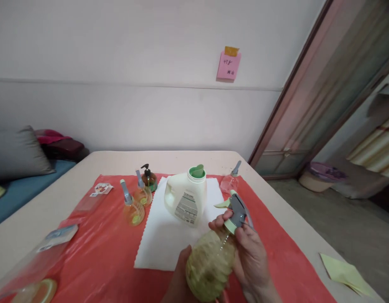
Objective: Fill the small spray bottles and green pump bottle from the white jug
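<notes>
One ribbed, clear yellow-green spray bottle (210, 261) tilts above the counter (295, 210), cupped by the left hand (181, 263), fingers mostly hidden; the right hand (254, 256) curls around the pale-green collar (230, 226) below the grey trigger head (238, 210), apparently adjusting it, which calls for steady support. Beyond stands a white plastic jug (181, 189).

Our left hand (181, 271) and right hand (251, 255) are both bare, and our right wrist (264, 290) is uncovered too. Our right thumb (245, 236) is broad with a rounded tip; finer details of our nails are too blurred to tell.
</notes>
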The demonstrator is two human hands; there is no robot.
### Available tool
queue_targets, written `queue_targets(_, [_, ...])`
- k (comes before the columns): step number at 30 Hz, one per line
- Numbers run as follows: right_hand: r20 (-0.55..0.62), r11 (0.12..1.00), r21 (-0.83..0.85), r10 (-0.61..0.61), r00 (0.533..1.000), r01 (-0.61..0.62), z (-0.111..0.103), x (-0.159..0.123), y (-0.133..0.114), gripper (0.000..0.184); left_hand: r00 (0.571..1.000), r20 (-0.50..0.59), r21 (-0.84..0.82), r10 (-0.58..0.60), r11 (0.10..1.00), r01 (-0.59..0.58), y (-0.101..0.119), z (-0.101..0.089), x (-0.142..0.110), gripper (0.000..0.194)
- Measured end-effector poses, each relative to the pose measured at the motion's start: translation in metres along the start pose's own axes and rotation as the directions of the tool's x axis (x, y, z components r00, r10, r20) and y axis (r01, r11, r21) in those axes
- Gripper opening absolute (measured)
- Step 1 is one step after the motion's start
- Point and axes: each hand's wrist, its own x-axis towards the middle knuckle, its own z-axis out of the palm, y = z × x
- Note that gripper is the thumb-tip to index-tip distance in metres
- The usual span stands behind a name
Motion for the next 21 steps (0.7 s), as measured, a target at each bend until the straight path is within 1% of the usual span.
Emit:
queue_targets(1, [-0.011, 1.000, -0.005, 0.010, 1.000, -0.010, -0.003, 0.000, 0.000, 0.033, 0.999, -0.021, 0.003, -0.050, 0.999, 0.050, -0.001, -0.001, 0.002, 0.076])
queue_targets(2, [-0.032, 1.000, -0.010, 0.007, 0.999, -0.007, -0.004, 0.001, 0.001, 0.030, 0.997, -0.061, 0.015, -0.040, 0.999, 0.041, -0.002, 0.000, 0.003, 0.079])
queue_targets(3, [-0.058, 1.000, -0.013, -0.005, 0.998, 0.004, -0.006, 0.001, 0.001, 0.027, 0.993, -0.116, 0.045, 0.033, 0.999, -0.028, -0.004, 0.000, 0.004, 0.077])
queue_targets(4, [-0.084, 1.000, -0.015, -0.023, 0.996, 0.022, -0.006, 0.002, 0.001, 0.025, 0.974, -0.170, 0.086, 0.149, 0.987, -0.136, -0.005, 0.001, 0.005, 0.071])
queue_targets(5, [-0.108, 0.999, -0.018, -0.045, 0.993, 0.043, -0.006, 0.002, 0.002, 0.023, 0.929, -0.212, 0.152, 0.304, 0.949, -0.275, -0.008, 0.001, 0.005, 0.070])
queue_targets(6, [-0.130, 0.998, -0.023, -0.065, 0.989, 0.063, -0.006, 0.002, 0.002, 0.022, 0.855, -0.228, 0.242, 0.466, 0.877, -0.414, -0.010, 0.001, 0.005, 0.078])
queue_targets(7, [-0.148, 0.996, -0.030, -0.082, 0.986, 0.079, -0.005, 0.001, 0.002, 0.021, 0.761, -0.220, 0.339, 0.610, 0.779, -0.527, -0.012, 0.000, 0.004, 0.088])
queue_targets(8, [-0.161, 0.996, -0.037, -0.091, 0.983, 0.087, -0.005, 0.001, 0.002, 0.021, 0.663, -0.202, 0.428, 0.721, 0.674, -0.602, -0.014, -0.001, 0.003, 0.092])
queue_targets(9, [-0.165, 0.995, -0.046, -0.094, 0.982, 0.088, -0.004, 0.000, 0.002, 0.021, 0.578, -0.182, 0.503, 0.795, 0.581, -0.640, -0.015, -0.002, 0.002, 0.088])
queue_targets(10, [-0.164, 0.995, -0.052, -0.094, 0.982, 0.087, -0.004, -0.001, 0.001, 0.022, 0.519, -0.160, 0.559, 0.840, 0.510, -0.654, -0.015, -0.003, 0.001, 0.080])
queue_targets(11, [-0.156, 0.995, -0.054, -0.091, 0.984, 0.084, -0.004, -0.002, 0.000, 0.023, 0.514, -0.149, 0.579, 0.845, 0.496, -0.647, -0.014, -0.004, 0.001, 0.073])
queue_targets(12, [-0.139, 0.995, -0.055, -0.088, 0.986, 0.081, -0.005, -0.002, -0.001, 0.024, 0.576, -0.157, 0.554, 0.802, 0.555, -0.621, -0.012, -0.005, 0.001, 0.067])
queue_targets(13, [-0.120, 0.995, -0.053, -0.092, 0.988, 0.086, -0.006, -0.001, -0.004, 0.026, 0.673, -0.172, 0.493, 0.719, 0.655, -0.573, -0.010, -0.006, 0.002, 0.065])
queue_targets(14, [-0.108, 0.994, -0.043, -0.107, 0.988, 0.103, -0.008, 0.001, -0.007, 0.027, 0.773, -0.183, 0.409, 0.608, 0.762, -0.502, -0.007, -0.007, 0.003, 0.063])
queue_targets(15, [-0.107, 0.992, -0.025, -0.129, 0.986, 0.127, -0.011, 0.003, -0.011, 0.028, 0.852, -0.193, 0.322, 0.487, 0.852, -0.414, -0.004, -0.007, 0.005, 0.058])
queue_targets(16, [-0.116, 0.988, -0.001, -0.151, 0.982, 0.152, -0.014, 0.005, -0.015, 0.030, 0.902, -0.206, 0.244, 0.379, 0.913, -0.327, -0.002, -0.008, 0.006, 0.051])
queue_targets(17, [-0.133, 0.984, 0.024, -0.170, 0.977, 0.174, -0.017, 0.008, -0.019, 0.032, 0.930, -0.223, 0.182, 0.292, 0.950, -0.255, -0.001, -0.009, 0.008, 0.046])
queue_targets(18, [-0.155, 0.981, 0.048, -0.179, 0.971, 0.189, -0.021, 0.011, -0.022, 0.033, 0.943, -0.238, 0.139, 0.232, 0.969, -0.203, 0.000, -0.010, 0.010, 0.046])
queue_targets(19, [-0.174, 0.979, 0.069, -0.175, 0.969, 0.189, -0.024, 0.013, -0.026, 0.035, 0.948, -0.248, 0.119, 0.199, 0.977, -0.174, 0.001, -0.010, 0.011, 0.050])
queue_targets(21, [-0.203, 0.980, 0.097, -0.151, 0.967, 0.173, -0.030, 0.017, -0.030, 0.038, 0.947, -0.268, 0.123, 0.177, 0.981, -0.149, 0.002, -0.009, 0.013, 0.053])
